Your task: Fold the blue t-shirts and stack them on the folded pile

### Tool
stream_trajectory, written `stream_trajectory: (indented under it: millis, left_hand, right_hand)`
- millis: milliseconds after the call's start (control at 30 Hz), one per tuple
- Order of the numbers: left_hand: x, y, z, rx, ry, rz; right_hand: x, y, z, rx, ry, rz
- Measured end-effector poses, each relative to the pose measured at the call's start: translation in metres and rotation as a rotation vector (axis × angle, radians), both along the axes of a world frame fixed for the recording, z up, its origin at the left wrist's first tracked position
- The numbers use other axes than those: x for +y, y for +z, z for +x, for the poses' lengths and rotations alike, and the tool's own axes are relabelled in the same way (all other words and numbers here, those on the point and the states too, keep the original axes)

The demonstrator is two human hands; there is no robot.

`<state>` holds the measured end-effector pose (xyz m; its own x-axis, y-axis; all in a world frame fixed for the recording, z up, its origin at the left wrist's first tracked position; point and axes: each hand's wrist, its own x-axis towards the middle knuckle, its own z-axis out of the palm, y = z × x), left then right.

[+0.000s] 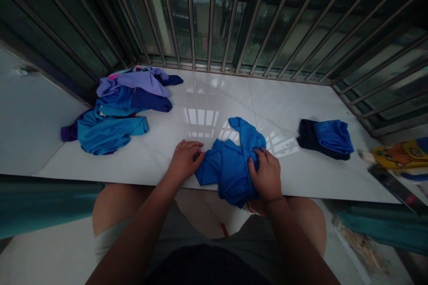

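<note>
the bright blue garment lies crumpled at the near edge of the white desk, right in front of the person, with its lower folds hanging a little over the edge toward the lap. one narrow part of it sticks up and away toward the window bars, so the cloth is not yet flat.

the right hand rests on the right side of the garment with its fingers curled into the fabric, pinching a bunch of it; that grip seems to keep the cloth from sliding off the glossy top. the left hand lies at the garment's left corner, fingers bent and close together, touching or pinching that edge; whether it truly grips the cloth i cannot tell. with one hand at each side, the cloth looks held so it can be pulled and spread between them.

farther out on the left of the desk sits a loose heap of clothes in blue, teal, purple and lilac, tangled and well apart from the hands. on the right, also well apart, lies a small tidy bundle, blue cloth over a dark piece, compact as if already gathered up.

behind the desk run metal window bars. at the far right edge a yellow printed item lies beside the desk. the person's bare knees show below the desk edge.
</note>
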<state>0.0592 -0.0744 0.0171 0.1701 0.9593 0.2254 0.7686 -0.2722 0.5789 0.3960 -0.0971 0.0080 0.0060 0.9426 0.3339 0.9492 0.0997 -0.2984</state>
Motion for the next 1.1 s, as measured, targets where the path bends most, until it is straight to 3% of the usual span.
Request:
stream_trajectory:
  millis: [1100]
  left_hand:
    - [-0.0002, -0.0011, 0.0004, -0.014, 0.007, -0.019]
  right_hand:
    - [0.0014, 0.0009, 0.0007, -0.001, 0.009, -0.006]
